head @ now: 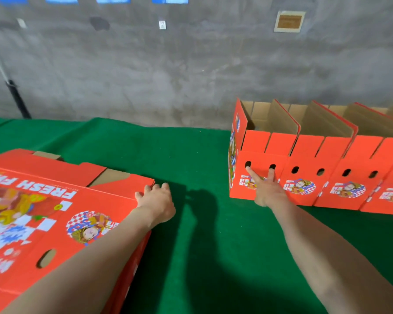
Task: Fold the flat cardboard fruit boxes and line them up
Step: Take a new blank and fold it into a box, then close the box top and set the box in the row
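A stack of flat red fruit boxes [55, 214] lies on the green table at the left, printed side up. My left hand [156, 201] curls its fingers over the right edge of the top flat box. At the right stands a row of folded red boxes, open at the top. My right hand [267, 189] reaches to the leftmost folded box [259, 155]. Its thumb and a finger are straight and spread, and their tips sit at the two dark holes in the box's front wall.
The green cloth table [191, 166] spreads between the stack and the row. More folded boxes [349, 168] continue to the right edge of view. A grey concrete wall [168, 75] stands right behind the table.
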`<act>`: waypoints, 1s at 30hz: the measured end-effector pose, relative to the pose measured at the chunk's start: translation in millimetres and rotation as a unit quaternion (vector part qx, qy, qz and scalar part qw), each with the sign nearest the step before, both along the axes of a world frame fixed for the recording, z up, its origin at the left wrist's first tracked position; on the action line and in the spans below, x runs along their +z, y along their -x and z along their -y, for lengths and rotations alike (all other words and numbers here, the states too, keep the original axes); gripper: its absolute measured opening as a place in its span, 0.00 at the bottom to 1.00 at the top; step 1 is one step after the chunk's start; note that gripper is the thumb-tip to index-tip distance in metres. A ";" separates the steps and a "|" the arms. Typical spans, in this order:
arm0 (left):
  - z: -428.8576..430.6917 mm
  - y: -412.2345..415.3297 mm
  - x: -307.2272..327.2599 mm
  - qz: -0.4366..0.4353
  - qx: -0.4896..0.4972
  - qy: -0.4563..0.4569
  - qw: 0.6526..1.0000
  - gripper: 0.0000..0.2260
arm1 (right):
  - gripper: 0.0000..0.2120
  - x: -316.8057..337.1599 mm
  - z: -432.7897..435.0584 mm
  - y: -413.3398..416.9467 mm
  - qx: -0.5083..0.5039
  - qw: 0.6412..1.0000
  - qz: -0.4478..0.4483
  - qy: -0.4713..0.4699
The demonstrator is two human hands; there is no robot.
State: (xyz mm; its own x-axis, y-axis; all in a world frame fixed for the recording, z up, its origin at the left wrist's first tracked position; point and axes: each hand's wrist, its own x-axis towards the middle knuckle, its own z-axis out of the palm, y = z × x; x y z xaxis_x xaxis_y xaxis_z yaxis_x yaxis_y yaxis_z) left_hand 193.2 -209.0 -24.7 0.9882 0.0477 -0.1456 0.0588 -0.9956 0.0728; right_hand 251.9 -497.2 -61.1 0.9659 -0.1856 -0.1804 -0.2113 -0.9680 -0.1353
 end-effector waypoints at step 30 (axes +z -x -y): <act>-67.4 226.1 -6.7 0.121 -0.036 0.078 0.989 0.28 | 0.05 27.7 -213.9 231.2 -0.274 0.631 -0.028 -0.726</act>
State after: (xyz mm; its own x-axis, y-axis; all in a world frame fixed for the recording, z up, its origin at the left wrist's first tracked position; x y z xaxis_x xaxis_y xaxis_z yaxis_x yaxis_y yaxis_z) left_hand -32.9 -141.6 -31.4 0.9950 -0.0276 0.0956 -0.0491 -0.9720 0.2299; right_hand 20.7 -283.3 -33.4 0.8128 -0.0888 -0.5757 -0.5044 0.3869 -0.7719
